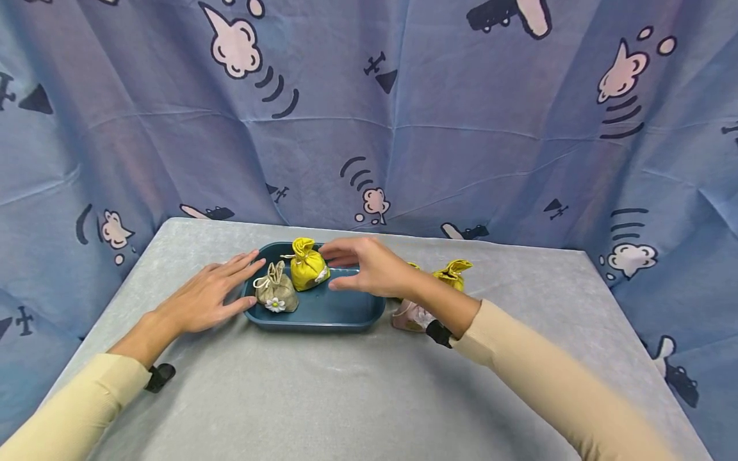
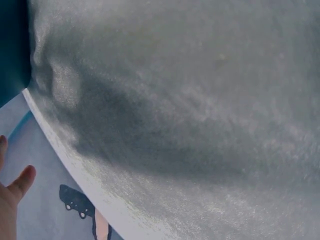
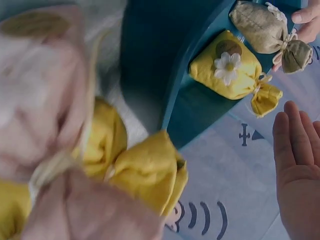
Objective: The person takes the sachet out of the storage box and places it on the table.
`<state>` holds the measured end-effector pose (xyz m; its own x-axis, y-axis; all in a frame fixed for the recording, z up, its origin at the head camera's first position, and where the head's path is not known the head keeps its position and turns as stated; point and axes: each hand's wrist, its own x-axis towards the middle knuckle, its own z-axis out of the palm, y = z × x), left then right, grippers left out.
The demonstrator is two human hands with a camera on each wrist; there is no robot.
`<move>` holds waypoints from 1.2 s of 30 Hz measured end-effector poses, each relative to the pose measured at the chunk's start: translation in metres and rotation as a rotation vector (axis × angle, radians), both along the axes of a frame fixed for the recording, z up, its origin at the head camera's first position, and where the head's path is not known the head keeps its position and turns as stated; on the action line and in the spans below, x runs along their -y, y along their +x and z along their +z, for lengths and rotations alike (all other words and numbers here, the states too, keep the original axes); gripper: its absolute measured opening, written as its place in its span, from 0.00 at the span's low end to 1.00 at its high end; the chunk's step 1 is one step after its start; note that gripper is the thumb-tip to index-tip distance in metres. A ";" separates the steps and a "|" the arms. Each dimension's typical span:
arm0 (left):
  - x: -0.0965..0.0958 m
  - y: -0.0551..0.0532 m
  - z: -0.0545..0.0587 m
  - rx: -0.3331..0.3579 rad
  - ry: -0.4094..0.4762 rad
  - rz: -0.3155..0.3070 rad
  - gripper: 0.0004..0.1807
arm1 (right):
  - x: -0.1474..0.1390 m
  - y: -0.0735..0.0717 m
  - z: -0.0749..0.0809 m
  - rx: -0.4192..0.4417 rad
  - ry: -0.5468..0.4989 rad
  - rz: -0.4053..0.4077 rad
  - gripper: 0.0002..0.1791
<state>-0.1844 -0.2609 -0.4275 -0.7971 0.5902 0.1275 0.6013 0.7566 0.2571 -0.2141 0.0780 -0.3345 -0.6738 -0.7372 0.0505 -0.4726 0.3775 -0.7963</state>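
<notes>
left hand (image 1: 210,296) spread at the blue tray (image 1: 340,308), right hand (image 1: 377,266) loose, thumb apart
the blue tray holds a yellow pouch (image 1: 307,270) and beige pouch (image 1: 278,291)

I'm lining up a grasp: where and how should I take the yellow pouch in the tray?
Probably pinch the yellow pouch at its gathered neck, coming from the right: the neck narrows above the plump body, and the beige pouch crowds its left, while bare tray floor lies to the right.
</notes>
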 end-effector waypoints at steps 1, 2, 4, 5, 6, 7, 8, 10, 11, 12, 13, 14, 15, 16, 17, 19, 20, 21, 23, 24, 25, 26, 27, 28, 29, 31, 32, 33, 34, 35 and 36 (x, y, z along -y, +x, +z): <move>0.000 0.000 0.000 0.001 0.000 0.000 0.38 | 0.003 -0.001 -0.002 -0.001 0.000 0.003 0.32; 0.000 0.000 0.000 0.002 0.001 0.001 0.38 | 0.007 -0.001 -0.003 -0.003 0.000 0.006 0.33; 0.000 0.000 0.000 0.000 0.002 0.002 0.38 | 0.013 -0.003 -0.005 -0.012 0.002 0.009 0.33; 0.000 0.000 -0.001 0.000 0.003 0.003 0.38 | 0.016 -0.003 -0.007 -0.017 0.004 0.008 0.33; 0.001 0.000 -0.001 0.000 0.003 0.003 0.38 | 0.019 -0.003 -0.008 -0.022 0.005 0.011 0.33; 0.001 0.000 -0.001 0.000 0.004 0.003 0.38 | 0.022 -0.004 -0.009 -0.022 0.000 0.017 0.33; 0.001 0.000 -0.001 -0.001 0.006 0.003 0.38 | 0.024 -0.004 -0.010 -0.022 -0.009 0.023 0.33; 0.001 -0.001 -0.001 -0.001 0.005 0.002 0.38 | 0.029 -0.005 -0.013 -0.021 -0.021 0.036 0.33; 0.001 -0.001 0.000 0.001 0.005 0.003 0.38 | 0.031 -0.005 -0.014 -0.022 -0.024 0.042 0.33; 0.001 -0.001 0.000 0.003 0.004 0.004 0.38 | 0.034 -0.005 -0.015 -0.022 -0.028 0.049 0.33; 0.001 -0.001 0.000 0.005 0.002 0.005 0.38 | 0.036 -0.006 -0.016 -0.024 -0.028 0.054 0.33; 0.001 -0.001 0.000 0.007 0.001 0.006 0.38 | 0.039 -0.006 -0.017 -0.025 -0.026 0.056 0.33; 0.001 -0.001 0.000 0.008 -0.002 0.009 0.38 | 0.041 -0.006 -0.018 -0.031 -0.015 0.055 0.33; 0.001 -0.001 0.000 0.009 0.000 0.009 0.38 | 0.044 -0.007 -0.018 -0.036 -0.007 0.054 0.33; 0.001 -0.001 0.000 0.008 0.001 0.008 0.38 | 0.047 -0.007 -0.019 -0.041 -0.002 0.054 0.33; 0.001 -0.001 0.000 0.003 0.005 0.005 0.38 | 0.052 -0.008 -0.021 -0.047 0.005 0.053 0.33; 0.001 -0.001 0.000 0.001 0.007 0.004 0.37 | 0.055 -0.009 -0.021 -0.049 0.007 0.055 0.33; 0.001 -0.001 0.000 0.000 0.011 0.003 0.37 | 0.057 -0.009 -0.022 -0.051 0.011 0.059 0.33; 0.002 -0.001 0.000 0.004 0.018 0.002 0.37 | 0.061 -0.009 -0.023 -0.050 0.015 0.068 0.33; 0.001 -0.001 0.000 0.007 0.020 0.003 0.37 | 0.063 -0.010 -0.024 -0.049 0.020 0.072 0.33; 0.001 -0.001 0.000 0.011 0.021 0.004 0.37 | 0.065 -0.010 -0.025 -0.044 0.024 0.077 0.33; 0.001 -0.001 0.000 0.015 0.023 0.004 0.37 | 0.067 -0.010 -0.025 -0.041 0.029 0.078 0.33; 0.001 -0.001 0.000 0.019 0.024 0.005 0.38 | 0.068 -0.010 -0.026 -0.036 0.035 0.078 0.33; 0.001 -0.001 0.000 0.022 0.025 0.005 0.38 | 0.070 -0.010 -0.026 -0.034 0.041 0.077 0.34; 0.001 -0.001 0.000 0.022 0.025 0.004 0.37 | 0.071 -0.010 -0.027 -0.033 0.046 0.077 0.34; 0.001 -0.001 0.000 0.022 0.025 0.002 0.37 | 0.074 -0.011 -0.028 -0.033 0.056 0.077 0.34; 0.001 -0.001 0.000 0.020 0.026 0.001 0.38 | 0.076 -0.011 -0.029 -0.041 0.065 0.076 0.34; 0.001 -0.001 0.000 0.018 0.026 0.000 0.38 | 0.077 -0.011 -0.030 -0.054 0.076 0.078 0.34; 0.001 -0.001 0.000 0.016 0.026 0.000 0.38 | 0.079 -0.011 -0.030 -0.062 0.083 0.079 0.33; 0.001 -0.002 0.000 0.013 0.026 -0.001 0.38 | 0.081 -0.010 -0.031 -0.071 0.090 0.080 0.33; 0.002 -0.002 0.000 0.013 0.024 -0.001 0.38 | 0.082 -0.010 -0.031 -0.083 0.095 0.081 0.33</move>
